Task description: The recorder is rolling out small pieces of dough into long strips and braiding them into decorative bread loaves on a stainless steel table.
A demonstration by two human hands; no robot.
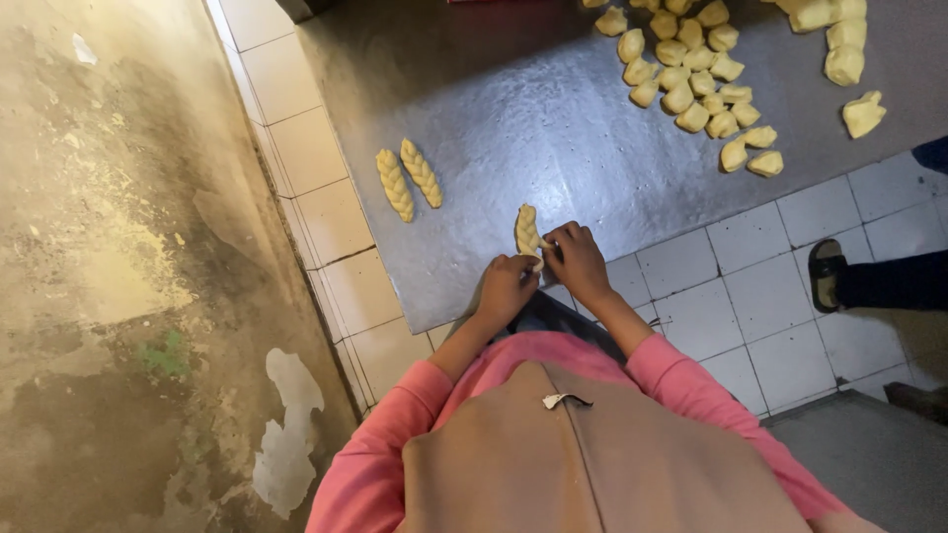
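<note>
Pinching the near end of a half-braided dough strip (528,232), left hand (506,286) and right hand (578,262) hide their fingertips.

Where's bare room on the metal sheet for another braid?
Free: the wide stretch of the metal sheet between the two finished braids and the heap of dough pieces. Crowded: the far right corner and the near edge, where both hands pinch a half-done braid.

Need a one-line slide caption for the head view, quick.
Both hands, left and right, plait a dough braid on a metal table beside two finished braids and piled dough pieces.
</note>
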